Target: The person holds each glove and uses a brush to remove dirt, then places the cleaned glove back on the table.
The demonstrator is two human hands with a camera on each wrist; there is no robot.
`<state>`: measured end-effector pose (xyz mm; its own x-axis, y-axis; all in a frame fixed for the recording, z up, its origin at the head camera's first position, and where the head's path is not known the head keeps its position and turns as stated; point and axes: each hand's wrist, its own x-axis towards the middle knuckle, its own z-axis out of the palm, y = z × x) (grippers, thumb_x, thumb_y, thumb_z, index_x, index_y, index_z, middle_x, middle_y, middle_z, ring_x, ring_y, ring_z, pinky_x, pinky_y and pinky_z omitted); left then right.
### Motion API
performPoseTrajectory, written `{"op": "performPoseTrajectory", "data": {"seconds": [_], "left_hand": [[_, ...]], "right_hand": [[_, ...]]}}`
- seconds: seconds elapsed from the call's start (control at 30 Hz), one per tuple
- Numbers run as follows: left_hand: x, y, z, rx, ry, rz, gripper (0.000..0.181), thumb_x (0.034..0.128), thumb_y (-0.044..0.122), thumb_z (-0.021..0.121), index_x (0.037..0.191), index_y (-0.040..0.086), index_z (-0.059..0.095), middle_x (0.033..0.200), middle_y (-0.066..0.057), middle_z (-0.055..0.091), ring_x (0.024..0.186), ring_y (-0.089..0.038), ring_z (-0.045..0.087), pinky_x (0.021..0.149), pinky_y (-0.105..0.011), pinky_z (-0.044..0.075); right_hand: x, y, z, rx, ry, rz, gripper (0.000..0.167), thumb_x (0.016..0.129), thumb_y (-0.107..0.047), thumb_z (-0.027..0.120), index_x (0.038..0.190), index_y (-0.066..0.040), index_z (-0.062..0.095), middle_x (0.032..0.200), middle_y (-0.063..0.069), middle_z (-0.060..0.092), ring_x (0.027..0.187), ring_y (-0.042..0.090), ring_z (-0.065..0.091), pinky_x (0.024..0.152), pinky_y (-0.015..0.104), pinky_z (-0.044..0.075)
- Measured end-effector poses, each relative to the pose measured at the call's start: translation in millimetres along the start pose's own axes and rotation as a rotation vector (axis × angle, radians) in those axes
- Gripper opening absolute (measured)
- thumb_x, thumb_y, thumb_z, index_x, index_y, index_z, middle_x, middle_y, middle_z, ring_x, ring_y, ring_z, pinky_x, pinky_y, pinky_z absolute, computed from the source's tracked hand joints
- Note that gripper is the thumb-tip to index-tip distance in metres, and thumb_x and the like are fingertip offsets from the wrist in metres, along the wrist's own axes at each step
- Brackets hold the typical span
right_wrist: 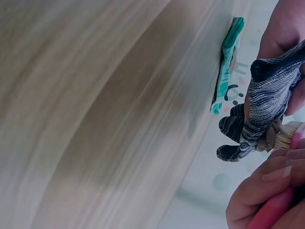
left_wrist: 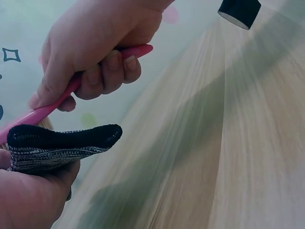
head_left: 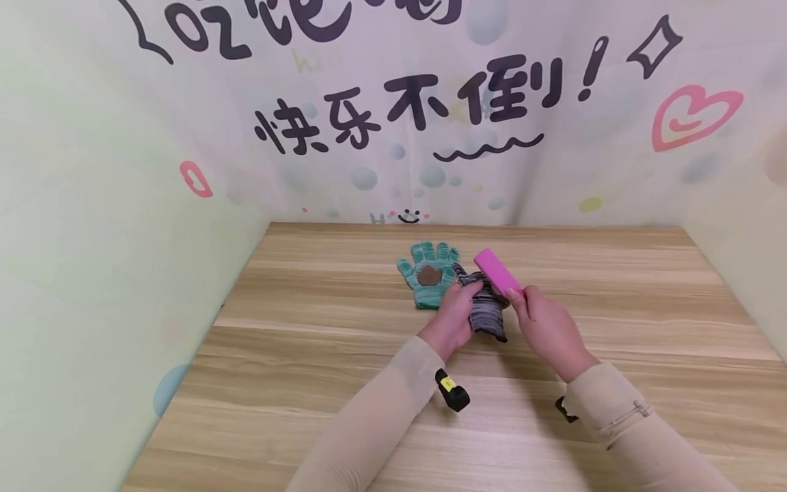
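Observation:
My left hand (head_left: 455, 318) grips a black-and-grey knitted glove (head_left: 488, 316) above the table, thumb on top. In my right hand (head_left: 552, 335) is the handle of a pink brush (head_left: 496, 272), fingers curled round it as the left wrist view shows. Pale bristles (right_wrist: 284, 135) press against the glove (right_wrist: 271, 102) in the right wrist view, at a brownish-grey patch. A couple of dark glove fingers hang loose there. Just left of the held glove, a green knitted glove (head_left: 424, 295) lies flat with its fingers pointing away; a brown patch marks its middle.
Beneath everything is a wood-grain table (head_left: 307, 355). A printed white curtain (head_left: 381, 123) with dark lettering stands at its back, and pale walls close in on both sides. Black wrist straps (head_left: 453, 391) sit at the sleeve cuffs.

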<state>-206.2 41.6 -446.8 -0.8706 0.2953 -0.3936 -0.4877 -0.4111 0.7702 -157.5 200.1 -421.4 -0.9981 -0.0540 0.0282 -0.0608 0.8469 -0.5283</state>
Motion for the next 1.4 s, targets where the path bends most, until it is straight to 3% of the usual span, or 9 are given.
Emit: {"op": "performPoseTrajectory", "data": {"seconds": [0.4,0.87,1.4], "left_hand": [[2.7,2.1,0.2,-0.053,0.036,0.02,0.033,0.1053,0.02,0.049,0.137,0.009,0.046,0.128,-0.015,0.066,0.109,-0.023,0.068,0.098,-0.04,0.058],[1.4,6.2,0.5,-0.067,0.07,-0.015,0.044,0.1054,0.021,0.05,0.145,0.009,0.037,0.13,-0.014,0.065,0.11,-0.022,0.067,0.094,-0.036,0.059],[2.5,4.6,1.2,-0.099,0.074,0.013,0.041,0.1056,0.021,0.05,0.142,0.007,0.039,0.13,-0.015,0.064,0.11,-0.022,0.066,0.094,-0.035,0.059]], "right_hand": [[-0.6,6,-2,-0.014,-0.01,0.011,0.062,0.108,-0.054,0.026,0.104,0.002,0.054,0.068,0.008,0.048,0.057,0.021,0.045,0.048,0.031,0.037],[-3.0,15,-4,-0.033,0.023,0.013,0.058,0.109,-0.049,0.029,0.104,0.003,0.054,0.068,0.008,0.05,0.057,0.023,0.047,0.049,0.032,0.037],[-6.4,21,-6,-0.002,-0.017,0.048,0.063,0.108,-0.053,0.025,0.104,0.003,0.054,0.066,0.007,0.047,0.055,0.021,0.044,0.047,0.032,0.037]]}}
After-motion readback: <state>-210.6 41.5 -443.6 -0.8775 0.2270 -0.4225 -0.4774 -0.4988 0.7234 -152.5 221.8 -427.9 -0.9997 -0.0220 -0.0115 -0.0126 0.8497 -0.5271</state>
